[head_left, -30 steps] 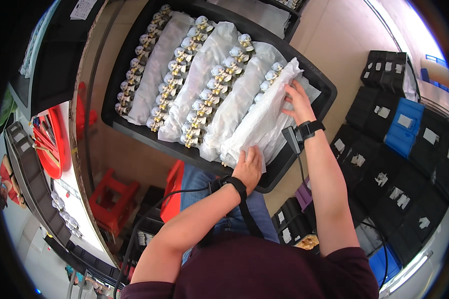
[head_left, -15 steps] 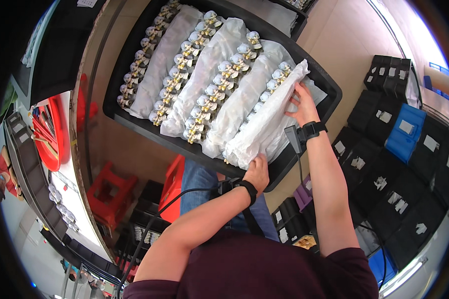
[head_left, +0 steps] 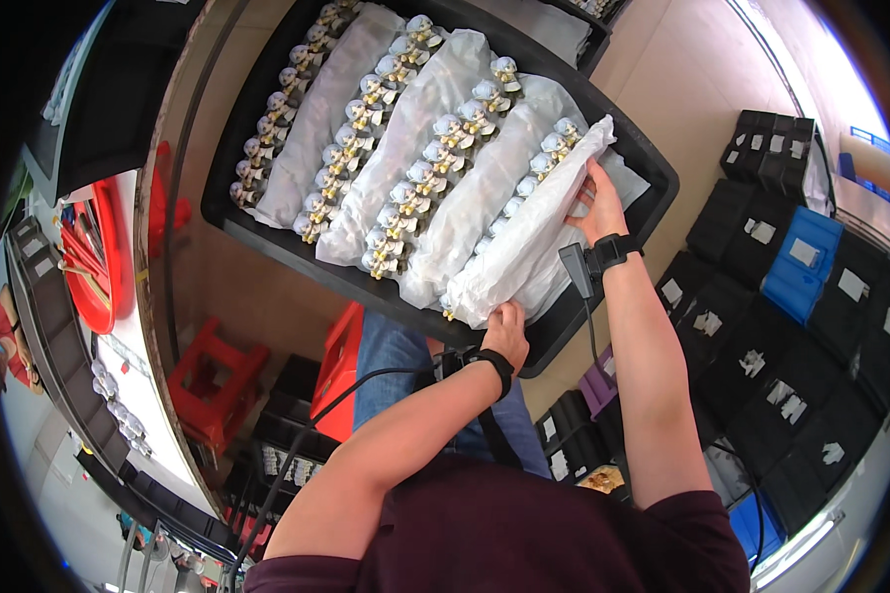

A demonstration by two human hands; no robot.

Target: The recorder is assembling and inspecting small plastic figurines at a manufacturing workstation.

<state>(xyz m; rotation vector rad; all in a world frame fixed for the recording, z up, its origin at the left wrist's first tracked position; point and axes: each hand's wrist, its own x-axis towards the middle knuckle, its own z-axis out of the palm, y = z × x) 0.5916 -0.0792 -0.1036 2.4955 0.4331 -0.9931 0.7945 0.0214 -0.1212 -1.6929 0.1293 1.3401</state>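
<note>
A black tray [head_left: 297, 251] holds slanting rows of small figurines [head_left: 448, 129] with pale blue-grey heads and yellow and white lower parts. Folded strips of thin white sheet [head_left: 405, 119] lie between the rows. At the right side, both my hands are on one crinkled white wrapping sheet [head_left: 544, 222], which leans over the rightmost row and partly hides it. My left hand [head_left: 507, 336] is closed on its near end, by the tray's front edge. My right hand [head_left: 600, 203] grips its right side toward the far end, the thumb on top and the other fingers partly hidden.
Stacked black bins [head_left: 761, 336] and a blue bin [head_left: 804, 247] stand at right. Red stools [head_left: 213, 381] are below left, beside a white-topped bench [head_left: 133, 366] with a red basin [head_left: 94, 267]. A black cable [head_left: 316, 420] runs past my left arm.
The tray's left side has shifted slightly up. My left hand has moved a little up and left with the sheet's near end; my right hand keeps its grip, almost still.
</note>
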